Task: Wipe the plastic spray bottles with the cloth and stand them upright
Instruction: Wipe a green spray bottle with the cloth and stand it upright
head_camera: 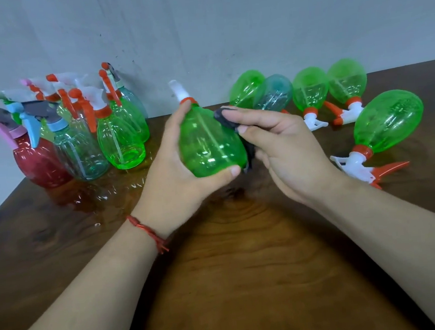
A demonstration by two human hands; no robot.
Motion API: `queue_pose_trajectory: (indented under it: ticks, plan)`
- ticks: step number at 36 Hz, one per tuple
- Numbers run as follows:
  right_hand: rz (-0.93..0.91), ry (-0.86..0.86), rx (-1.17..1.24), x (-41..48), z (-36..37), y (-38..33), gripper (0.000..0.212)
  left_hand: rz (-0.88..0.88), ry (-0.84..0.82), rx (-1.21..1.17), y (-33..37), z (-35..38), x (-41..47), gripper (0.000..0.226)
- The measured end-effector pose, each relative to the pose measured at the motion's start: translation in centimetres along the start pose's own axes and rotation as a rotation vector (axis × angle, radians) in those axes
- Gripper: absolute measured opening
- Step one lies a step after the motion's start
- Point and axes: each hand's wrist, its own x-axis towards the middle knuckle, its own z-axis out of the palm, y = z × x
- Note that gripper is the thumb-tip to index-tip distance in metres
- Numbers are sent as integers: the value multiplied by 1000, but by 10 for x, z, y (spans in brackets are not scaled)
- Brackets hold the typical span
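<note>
Head view: left hand [174, 169] fingers clamp a see-through green plastic spray bottle [209, 141]; right hand [286, 145] fingers pinch a dark cloth [223, 117] on it. Left of them, about nine bottles [81, 140] stand; right, five [338, 102] lie unwiped.

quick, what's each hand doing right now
Left hand: closed around the green spray bottle, holding it up.
Right hand: fingers pressing the dark cloth against that bottle.

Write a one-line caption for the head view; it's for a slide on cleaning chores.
Left hand holds a green spray bottle while the right hand wipes it with a dark cloth.
</note>
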Motion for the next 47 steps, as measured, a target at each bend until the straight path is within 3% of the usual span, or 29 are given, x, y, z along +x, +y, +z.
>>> queue_pose_trajectory:
  ticks: [4, 9, 13, 17, 22, 32, 36, 40, 44, 47]
  plan:
    - [-101, -72, -233, -6, 4, 1, 37, -98, 155, -21, -2, -7, 6, 109]
    - [-256, -102, -495, -11, 5, 2, 35, -160, 210, 3, 0, -1, 4, 108]
    - [-295, -51, -528, -10, 1, 2, 33, -206, 175, -261, 1, 4, 5, 113]
    - [-292, 26, -461, -5, -1, -1, 28, -299, 185, -609, 9, -1, 8, 70]
    - [-363, 41, -501, -2, -3, -5, 29, -330, 130, -697, 11, -5, 10, 42]
    - [-825, -247, -907, -13, 6, -8, 32, -390, 75, -660, 12, -6, 7, 45]
    - [-692, -153, -807, -12, 2, -8, 32, -357, 90, -700, 13, -5, 9, 49]
    - [-425, 30, -496, -4, 1, -5, 28, -285, 136, -763, 11, -5, 8, 47]
    - [-204, 98, -220, 2, 1, -3, 30, -290, 173, -894, 10, 4, 5, 41]
    - [-156, 133, -254, -2, 2, -2, 30, -283, 231, -939, 10, 10, 4, 38]
